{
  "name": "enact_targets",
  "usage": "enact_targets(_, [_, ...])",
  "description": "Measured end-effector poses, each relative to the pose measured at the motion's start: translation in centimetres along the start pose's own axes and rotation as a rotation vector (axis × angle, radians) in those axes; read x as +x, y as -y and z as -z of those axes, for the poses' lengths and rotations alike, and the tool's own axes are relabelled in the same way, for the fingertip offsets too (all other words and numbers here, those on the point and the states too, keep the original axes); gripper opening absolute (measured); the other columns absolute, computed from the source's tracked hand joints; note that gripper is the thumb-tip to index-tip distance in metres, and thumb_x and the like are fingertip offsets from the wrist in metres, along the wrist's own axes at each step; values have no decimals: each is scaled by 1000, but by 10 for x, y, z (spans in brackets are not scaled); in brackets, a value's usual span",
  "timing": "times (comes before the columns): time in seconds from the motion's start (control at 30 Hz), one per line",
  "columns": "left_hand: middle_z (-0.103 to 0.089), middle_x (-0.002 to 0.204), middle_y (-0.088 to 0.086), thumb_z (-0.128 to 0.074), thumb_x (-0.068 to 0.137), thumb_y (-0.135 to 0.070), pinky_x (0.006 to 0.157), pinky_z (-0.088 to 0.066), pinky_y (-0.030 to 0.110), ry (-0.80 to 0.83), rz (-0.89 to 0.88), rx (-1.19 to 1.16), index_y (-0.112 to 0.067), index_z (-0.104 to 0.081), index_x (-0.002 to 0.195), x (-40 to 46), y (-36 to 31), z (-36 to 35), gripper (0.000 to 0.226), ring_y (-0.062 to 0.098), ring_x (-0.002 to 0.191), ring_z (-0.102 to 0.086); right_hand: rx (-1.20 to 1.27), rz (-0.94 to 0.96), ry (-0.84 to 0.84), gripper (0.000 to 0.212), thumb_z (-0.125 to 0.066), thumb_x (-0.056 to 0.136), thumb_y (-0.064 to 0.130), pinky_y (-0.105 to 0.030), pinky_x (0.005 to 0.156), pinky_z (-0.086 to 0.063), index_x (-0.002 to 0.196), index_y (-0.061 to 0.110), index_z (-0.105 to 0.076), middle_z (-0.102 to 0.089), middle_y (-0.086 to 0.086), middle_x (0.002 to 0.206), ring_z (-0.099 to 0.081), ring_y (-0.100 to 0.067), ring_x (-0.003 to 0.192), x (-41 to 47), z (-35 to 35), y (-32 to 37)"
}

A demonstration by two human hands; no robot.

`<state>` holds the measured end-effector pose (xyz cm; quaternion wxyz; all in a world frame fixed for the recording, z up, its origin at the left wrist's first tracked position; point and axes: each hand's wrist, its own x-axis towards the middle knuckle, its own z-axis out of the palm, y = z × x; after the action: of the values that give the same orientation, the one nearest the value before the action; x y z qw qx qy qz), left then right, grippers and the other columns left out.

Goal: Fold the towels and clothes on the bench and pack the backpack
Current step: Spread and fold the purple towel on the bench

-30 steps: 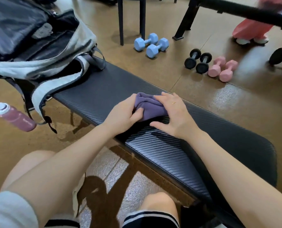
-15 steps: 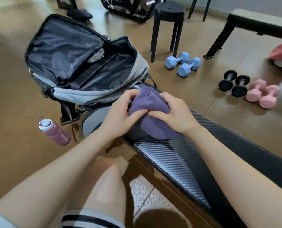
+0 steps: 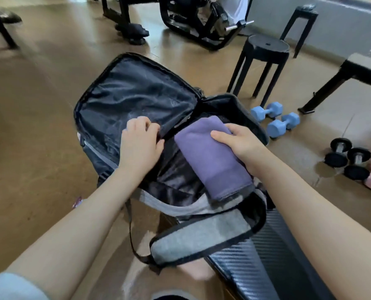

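Head view: the open backpack sits on the near-left end of the bench, flap thrown back to the far left
Left hand: fingers curled on the flap's inner lining, holding the mouth wide
Right hand: grips the folded purple towel, partway inside the main compartment
Progress: one towel going in; no other clothes in view, zip not closed
Room: compartment looks roomy left of the towel; the grey near rim sits under the towel's near end

Bare forearms, a pale grey-blue sleeve (left arm only)
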<state>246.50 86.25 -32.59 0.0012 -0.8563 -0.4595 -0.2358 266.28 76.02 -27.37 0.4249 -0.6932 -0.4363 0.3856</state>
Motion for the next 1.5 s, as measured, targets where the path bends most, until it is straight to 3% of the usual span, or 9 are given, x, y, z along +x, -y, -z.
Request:
enact_targets(0.13, [-54, 104, 21, -80, 64, -35, 68, -46, 39, 286, 80, 212, -2, -54, 106, 5, 13, -11, 60, 37, 91, -52, 51, -185, 31, 27, -57, 90, 20, -36, 80, -46, 102, -3, -64, -67, -20, 102, -61, -26, 85, 36, -15, -2])
enact_targets(0.23, [-56, 86, 16, -76, 68, -15, 48, -38, 31, 254, 52, 257, -3, -54, 88, 10, 14, -15, 32, 34, 72, -58, 98, -217, 36, 21, -58, 90, 16, -33, 78, -49, 102, 1, -64, -68, -12, 95, -63, -23, 82, 48, -22, -8])
enact_targets(0.37, [-59, 103, 13, -40, 95, -12, 62, -37, 36, 210, 160, 115, -6, -52, 104, 25, 21, -9, 16, 33, 90, -58, 205, -301, 88, 24, -57, 91, 14, -27, 67, -49, 107, -4, -62, -67, -9, 89, -63, -19, 76, 62, -35, -18])
enact_targets(0.63, [-66, 111, 11, -51, 92, -20, 81, -45, 40, 0, 218, -205, -13, -61, 114, 39, 25, 31, 26, 34, 106, -56, 33, -22, 98, 29, -66, 86, 27, -27, 57, -35, 68, 14, -47, -44, -1, 65, -43, -11, 59, 96, -85, -3])
enact_targets(0.73, [-67, 107, 10, -51, 91, -21, 80, -44, 39, 31, 220, -238, -14, -62, 111, 33, 30, 25, 24, 33, 103, -58, -292, 136, 46, 39, -68, 82, 40, -22, 74, -36, 108, 13, -55, -53, 5, 96, -51, -8, 85, 77, -78, -4])
enact_targets(0.8, [-68, 106, 8, -51, 92, -21, 79, -45, 38, 25, 235, -279, -14, -63, 109, 28, 32, 20, 22, 32, 101, -59, -362, 197, 163, 82, -75, 76, 35, -11, 89, -33, 141, 10, -32, -46, 11, 129, -48, -4, 113, 58, -61, -13])
enact_targets(0.97, [-69, 101, 11, -53, 91, -18, 78, -46, 40, -56, 211, -346, -11, -65, 106, 23, 32, 18, 21, 33, 96, -61, -755, 307, 412, 110, -75, 75, 35, -15, 110, -11, 149, 4, 0, -8, -6, 157, -11, -18, 145, 45, -63, -52])
enact_targets(1.27, [-70, 99, 8, -56, 90, -18, 79, -47, 39, -123, 192, -427, -10, -66, 103, 21, 40, 22, 18, 30, 92, -62, -1135, 507, 115, 49, -59, 86, 37, -40, 86, -38, 125, 11, -45, -51, -7, 128, -49, -27, 119, 96, -102, -26])
enact_targets(1.5, [-56, 113, 5, -62, 83, -33, 87, -44, 38, 295, 166, -253, -17, -54, 113, 9, 33, -9, 35, 26, 107, -53, -911, 267, 169, 64, -67, 79, 47, -39, 98, -42, 131, 16, -47, -55, -5, 128, -52, -21, 114, 62, -69, -34])
